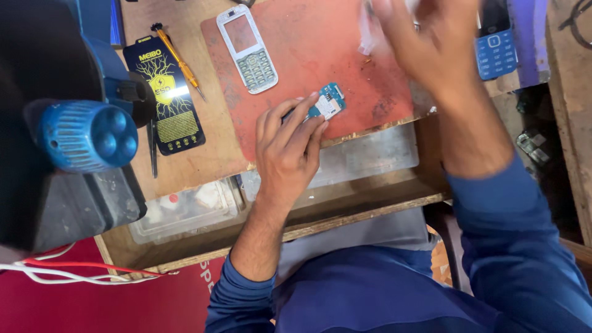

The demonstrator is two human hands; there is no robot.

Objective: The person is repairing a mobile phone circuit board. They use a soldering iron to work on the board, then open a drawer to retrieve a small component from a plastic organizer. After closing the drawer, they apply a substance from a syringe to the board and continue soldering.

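Circuit board [328, 102] sits pinched under left hand [288, 148] fingers [302, 111] on red mat [320, 55].

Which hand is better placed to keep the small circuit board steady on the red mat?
Left. The left hand already pinches the teal circuit board flat on the red mat. The right hand is raised, motion-blurred, at the mat's far edge with something white and indistinct, well away from the board.
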